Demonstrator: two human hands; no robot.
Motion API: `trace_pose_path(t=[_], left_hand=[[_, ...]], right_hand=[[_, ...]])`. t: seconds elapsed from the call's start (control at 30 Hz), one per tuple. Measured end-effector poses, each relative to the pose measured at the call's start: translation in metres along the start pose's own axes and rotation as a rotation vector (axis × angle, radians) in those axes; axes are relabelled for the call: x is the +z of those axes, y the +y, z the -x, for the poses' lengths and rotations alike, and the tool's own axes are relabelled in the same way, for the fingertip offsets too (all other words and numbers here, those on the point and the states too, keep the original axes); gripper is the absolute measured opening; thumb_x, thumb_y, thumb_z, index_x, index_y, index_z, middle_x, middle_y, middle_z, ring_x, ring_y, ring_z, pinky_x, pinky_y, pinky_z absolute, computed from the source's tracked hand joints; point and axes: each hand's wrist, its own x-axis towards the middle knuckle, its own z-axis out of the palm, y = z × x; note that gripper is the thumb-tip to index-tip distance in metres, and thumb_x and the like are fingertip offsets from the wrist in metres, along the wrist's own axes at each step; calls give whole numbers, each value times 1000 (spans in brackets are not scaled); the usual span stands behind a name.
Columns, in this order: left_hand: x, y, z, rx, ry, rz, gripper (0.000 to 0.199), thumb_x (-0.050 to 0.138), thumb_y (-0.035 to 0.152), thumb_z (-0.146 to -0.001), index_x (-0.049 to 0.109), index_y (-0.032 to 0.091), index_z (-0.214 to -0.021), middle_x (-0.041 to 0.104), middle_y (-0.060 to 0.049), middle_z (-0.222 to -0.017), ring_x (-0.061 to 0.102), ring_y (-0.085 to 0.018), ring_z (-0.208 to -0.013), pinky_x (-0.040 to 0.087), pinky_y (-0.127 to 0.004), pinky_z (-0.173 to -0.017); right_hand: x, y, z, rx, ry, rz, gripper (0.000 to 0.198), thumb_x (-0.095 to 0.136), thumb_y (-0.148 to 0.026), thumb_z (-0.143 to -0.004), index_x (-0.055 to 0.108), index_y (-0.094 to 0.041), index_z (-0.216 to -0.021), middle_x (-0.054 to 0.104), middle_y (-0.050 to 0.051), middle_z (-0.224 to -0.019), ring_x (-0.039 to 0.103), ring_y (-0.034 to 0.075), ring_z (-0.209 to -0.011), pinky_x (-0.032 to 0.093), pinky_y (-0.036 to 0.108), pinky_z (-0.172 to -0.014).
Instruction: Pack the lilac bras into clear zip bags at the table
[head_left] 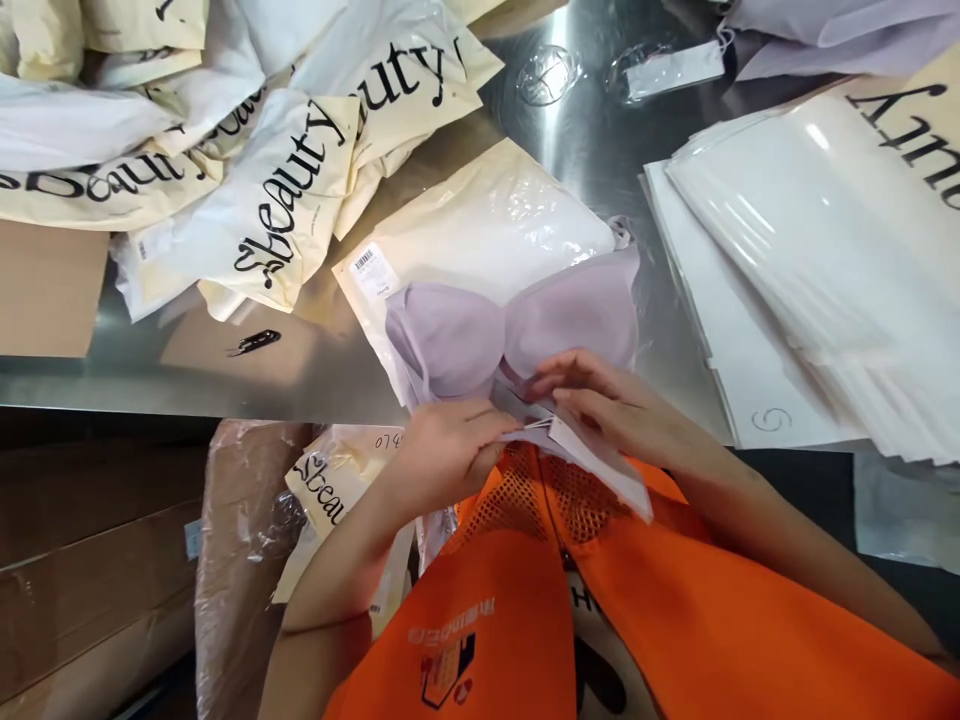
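Note:
A lilac bra [574, 305] lies cups up on a cream and clear plastic bag [480, 225] at the table's front edge. At the bra's lower edge, my left hand [454, 445] is closed, pinching a piece of the lilac fabric. My right hand [600, 400] is beside the right cup, fingers bent over the bra's lower part. A white hang tag [600, 465] on a thin string hangs below my right hand, over my orange vest. What lies under my right fingers is partly hidden. A barcode label [373, 270] shows on the bag's left corner.
Filled bags with black lettering [292, 195] are heaped at the left. A stack of flat bags [810, 260] lies at the right. More lilac fabric [847, 30] and a tag [675, 70] are at the back right. A plastic-wrapped carton [247, 560] stands below the table's edge.

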Motion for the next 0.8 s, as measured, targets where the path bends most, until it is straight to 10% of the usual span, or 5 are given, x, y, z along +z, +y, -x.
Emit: trace_pose_path(t=[0.13,0.37,0.63,0.8], left_hand=[[-21,5,-10,-253,-127,218,39,50,21,-90,43,19,-51,43,5,-45,42,-8,-45,30,-23,-47],[-37,6,-20,-303,-308,561,18,56,29,-92,68,20,-82,54,6,-53,45,-6,-43,32,-18,-43],[-26,5,-18,-484,-383,760,26,60,40,-92,65,17,-79,53,5,-54,44,-6,-40,33,-17,-41],[-4,11,-35,-500,-317,599,23,59,34,-87,62,18,-71,57,4,-57,53,-10,-52,37,-19,-48]], right_hand=[[-7,-13,21,-365,530,593,22,58,-29,-94,61,-19,-113,67,11,-108,64,25,-100,51,41,-88],[3,-15,26,-543,29,601,27,54,-31,-99,65,-22,-122,70,8,-118,62,24,-117,45,42,-98],[-5,-6,15,-530,-31,451,31,45,-35,-103,73,-23,-97,71,2,-90,64,13,-73,48,26,-64],[-2,-7,12,-1063,177,643,14,62,-22,-94,67,-25,-81,71,-4,-80,66,12,-82,49,29,-73]])
